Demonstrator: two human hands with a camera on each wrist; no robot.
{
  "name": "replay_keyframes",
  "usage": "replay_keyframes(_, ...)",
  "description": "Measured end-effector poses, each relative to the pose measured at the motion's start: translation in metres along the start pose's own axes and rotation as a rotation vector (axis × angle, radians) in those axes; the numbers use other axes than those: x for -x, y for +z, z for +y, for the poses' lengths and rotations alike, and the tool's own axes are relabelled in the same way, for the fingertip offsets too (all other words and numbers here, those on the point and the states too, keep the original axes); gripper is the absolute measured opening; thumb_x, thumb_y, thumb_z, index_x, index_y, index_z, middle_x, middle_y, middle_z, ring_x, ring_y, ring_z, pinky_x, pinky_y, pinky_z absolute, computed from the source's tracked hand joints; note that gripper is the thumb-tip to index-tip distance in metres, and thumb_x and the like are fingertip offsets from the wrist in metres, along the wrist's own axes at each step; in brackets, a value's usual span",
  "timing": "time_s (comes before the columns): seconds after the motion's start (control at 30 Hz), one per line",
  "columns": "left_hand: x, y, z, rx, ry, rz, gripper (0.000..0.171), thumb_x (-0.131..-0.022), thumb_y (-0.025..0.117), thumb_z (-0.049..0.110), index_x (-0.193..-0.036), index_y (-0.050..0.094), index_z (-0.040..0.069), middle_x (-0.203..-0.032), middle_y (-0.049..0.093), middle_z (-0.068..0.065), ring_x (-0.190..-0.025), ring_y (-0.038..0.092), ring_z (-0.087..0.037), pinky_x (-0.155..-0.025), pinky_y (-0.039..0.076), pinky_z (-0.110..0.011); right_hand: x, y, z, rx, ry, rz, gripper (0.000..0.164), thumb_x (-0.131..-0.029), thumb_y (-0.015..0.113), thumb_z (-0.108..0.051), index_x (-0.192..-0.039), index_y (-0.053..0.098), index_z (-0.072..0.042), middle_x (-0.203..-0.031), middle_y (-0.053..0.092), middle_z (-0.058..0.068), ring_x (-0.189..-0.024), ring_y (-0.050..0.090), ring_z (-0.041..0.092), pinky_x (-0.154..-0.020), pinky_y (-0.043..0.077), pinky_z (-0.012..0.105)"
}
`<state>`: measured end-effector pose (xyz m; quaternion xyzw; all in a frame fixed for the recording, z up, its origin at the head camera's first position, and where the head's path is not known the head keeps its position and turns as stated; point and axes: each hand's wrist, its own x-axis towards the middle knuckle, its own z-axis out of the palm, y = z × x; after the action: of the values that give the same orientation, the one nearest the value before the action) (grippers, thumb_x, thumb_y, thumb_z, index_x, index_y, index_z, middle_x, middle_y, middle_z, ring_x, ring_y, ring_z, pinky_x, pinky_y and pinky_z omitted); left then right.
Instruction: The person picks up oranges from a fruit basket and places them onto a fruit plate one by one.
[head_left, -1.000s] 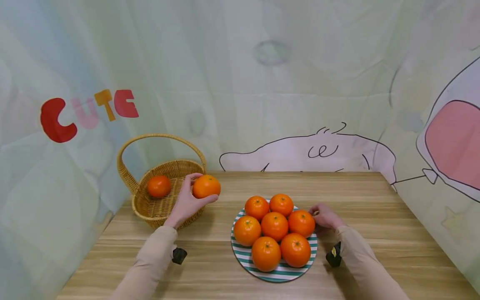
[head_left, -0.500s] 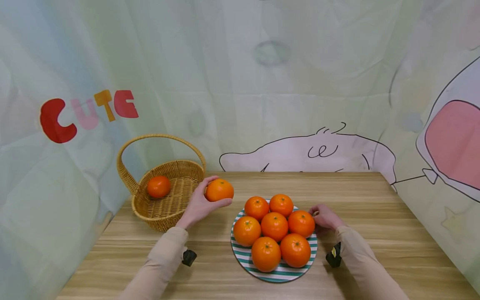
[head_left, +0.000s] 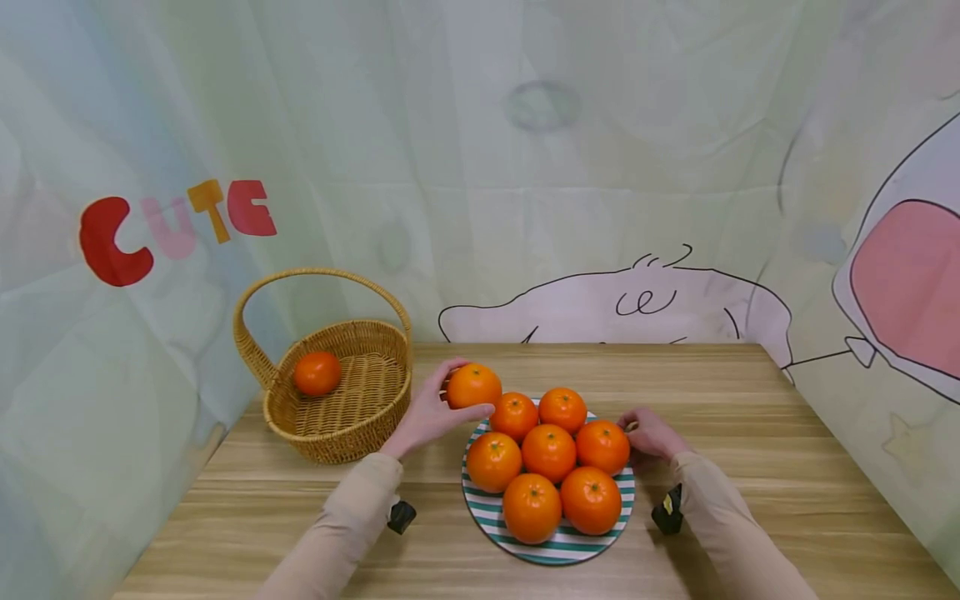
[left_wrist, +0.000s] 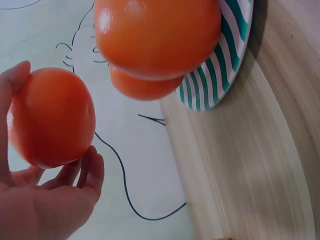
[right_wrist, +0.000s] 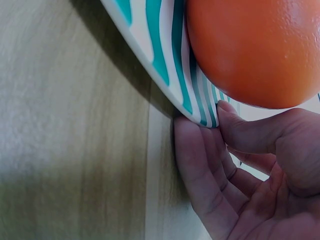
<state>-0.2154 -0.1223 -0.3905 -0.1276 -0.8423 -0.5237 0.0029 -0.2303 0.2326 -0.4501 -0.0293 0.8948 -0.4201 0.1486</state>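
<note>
My left hand [head_left: 431, 418] grips an orange [head_left: 476, 387], thumb below and fingers behind it. It is held by the back left edge of a striped green-and-white plate [head_left: 558, 552], overlapping the plate's rear orange [head_left: 514, 415] in the head view. In the left wrist view, the thumb and fingers curl round the held orange [left_wrist: 55, 117]. Several oranges sit grouped on the plate. At its right side, my right hand [head_left: 652, 433] pinches the rim, thumb on top and fingers underneath, as the right wrist view of the plate [right_wrist: 165, 95] shows.
A wicker basket [head_left: 352, 440] with a tall arched handle [head_left: 322, 271] stands at the left, one orange [head_left: 317, 373] inside. The wooden table [head_left: 795, 467] ends at a printed curtain [head_left: 480, 167] behind and on both sides.
My left hand has carried the orange rightward from beside the basket to the plate's back left edge. My right hand stays at the plate rim.
</note>
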Motion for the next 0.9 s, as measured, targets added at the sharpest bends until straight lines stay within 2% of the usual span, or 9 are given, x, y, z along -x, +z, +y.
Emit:
replay_keyframes(0.2,-0.003,0.010,0.004,-0.006,-0.022,-0.036,0.072,-0.080,0.084,0.030,-0.143,0.049,0.018,-0.133,0.060,-0.009,-0.112,0.061,-0.026,-0.096,0.052,-0.043,0.000,0.000,0.000,0.001,-0.009,0.002,0.015,-0.087,0.056,-0.001,-0.098,0.065,0.007,-0.080,0.060,0.008,-0.061,0.058,0.015,-0.055,0.055,0.031)
replay_keyframes(0.37,-0.003,0.017,0.008,-0.012,-0.014,-0.059,0.073,-0.080,0.084,0.032,-0.143,0.049,0.017,-0.131,0.062,-0.011,-0.111,0.062,-0.025,-0.099,0.051,-0.047,0.000,0.000,0.001,0.005,-0.003,0.006,0.016,-0.087,0.056,0.000,-0.098,0.065,0.007,-0.080,0.061,0.009,-0.061,0.058,0.015,-0.056,0.056,0.032)
replay_keyframes(0.53,-0.005,0.022,0.011,-0.015,-0.003,-0.088,0.074,-0.080,0.083,0.032,-0.143,0.048,0.017,-0.131,0.063,-0.011,-0.110,0.063,-0.023,-0.098,0.052,-0.046,0.000,0.000,0.001,-0.007,0.017,-0.001,0.017,-0.087,0.055,0.000,-0.100,0.065,0.006,-0.081,0.060,0.009,-0.062,0.059,0.016,-0.056,0.058,0.034)
replay_keyframes(0.9,-0.008,0.033,0.019,-0.028,0.009,-0.122,0.071,-0.082,0.082,0.031,-0.142,0.048,0.019,-0.129,0.062,-0.011,-0.109,0.061,-0.024,-0.095,0.052,-0.044,0.001,-0.001,0.001,0.021,-0.028,0.007,0.016,-0.087,0.056,0.000,-0.098,0.065,0.007,-0.082,0.060,0.009,-0.064,0.058,0.016,-0.056,0.057,0.033)
